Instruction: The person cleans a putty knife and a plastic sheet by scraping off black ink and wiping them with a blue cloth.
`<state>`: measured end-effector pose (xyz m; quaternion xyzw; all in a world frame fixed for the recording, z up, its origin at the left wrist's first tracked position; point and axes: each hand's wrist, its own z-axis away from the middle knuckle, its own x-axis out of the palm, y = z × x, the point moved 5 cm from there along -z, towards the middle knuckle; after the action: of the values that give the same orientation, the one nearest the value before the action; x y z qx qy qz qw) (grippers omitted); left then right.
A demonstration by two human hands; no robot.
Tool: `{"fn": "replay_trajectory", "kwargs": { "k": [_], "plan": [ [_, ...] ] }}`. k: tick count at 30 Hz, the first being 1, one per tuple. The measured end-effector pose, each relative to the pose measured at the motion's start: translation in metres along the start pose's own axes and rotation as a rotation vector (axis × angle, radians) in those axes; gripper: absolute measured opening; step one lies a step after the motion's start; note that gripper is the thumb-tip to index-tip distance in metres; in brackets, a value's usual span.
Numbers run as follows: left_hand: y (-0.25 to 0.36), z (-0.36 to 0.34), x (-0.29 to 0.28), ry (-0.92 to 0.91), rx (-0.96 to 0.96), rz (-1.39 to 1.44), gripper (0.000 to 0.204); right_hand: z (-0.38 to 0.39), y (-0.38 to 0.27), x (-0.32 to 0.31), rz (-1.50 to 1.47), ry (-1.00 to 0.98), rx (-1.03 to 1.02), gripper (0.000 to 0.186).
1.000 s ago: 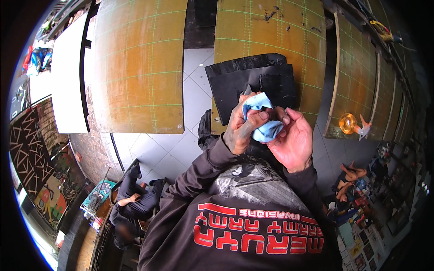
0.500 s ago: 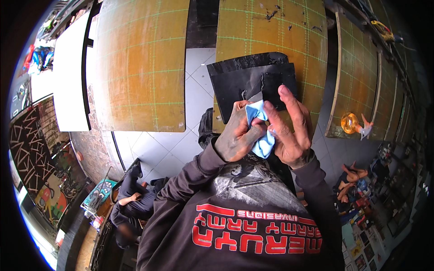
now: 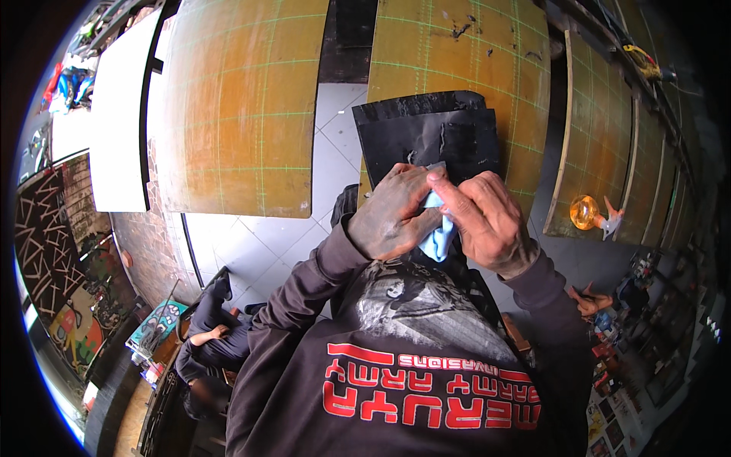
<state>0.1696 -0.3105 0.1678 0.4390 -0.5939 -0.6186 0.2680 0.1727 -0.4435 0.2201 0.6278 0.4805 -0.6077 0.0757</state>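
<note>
A crumpled light blue cloth [image 3: 437, 244] is bunched between my two hands, just in front of my shirt. My left hand [image 3: 397, 215], greyed with dirt, is closed round it from the left. From the other side my right hand [image 3: 487, 221] pinches the cloth, its thumb and index finger close to my left fingers. Above the fingertips pokes the tip of a small grey flat piece [image 3: 436, 165]; its lower part is hidden by the fingers and the cloth. Beyond my hands, black sheets [image 3: 396, 137] lie overlapping on the board.
Yellow-brown boards with green grid lines stand ahead [image 3: 457, 61], at left [image 3: 236, 114] and at right [image 3: 594, 122]. A jar of amber liquid [image 3: 584, 212] sits on the right board. A seated person [image 3: 217, 335] is at lower left. Pale floor tiles [image 3: 339, 129] show between the boards.
My right fingers, raised and spread before, have folded in and closed on the cloth. Less of the cloth shows now. My left hand has turned so its back faces up.
</note>
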Motion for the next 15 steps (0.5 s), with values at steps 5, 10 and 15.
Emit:
{"fn": "replay_trajectory", "kwargs": {
  "k": [5, 10, 15],
  "plan": [
    [-0.007, 0.012, 0.007, -0.007, 0.061, -0.138, 0.044, 0.003, 0.001, 0.002, -0.069, 0.109, 0.085, 0.045],
    [-0.009, 0.008, 0.008, -0.067, -0.042, -0.164, 0.049, 0.010, 0.004, 0.008, -0.190, 0.070, 0.227, 0.041],
    [-0.003, 0.006, 0.002, 0.044, 0.006, -0.081, 0.050, 0.015, 0.011, 0.010, -0.520, 0.197, 0.447, 0.032]
  ]
}}
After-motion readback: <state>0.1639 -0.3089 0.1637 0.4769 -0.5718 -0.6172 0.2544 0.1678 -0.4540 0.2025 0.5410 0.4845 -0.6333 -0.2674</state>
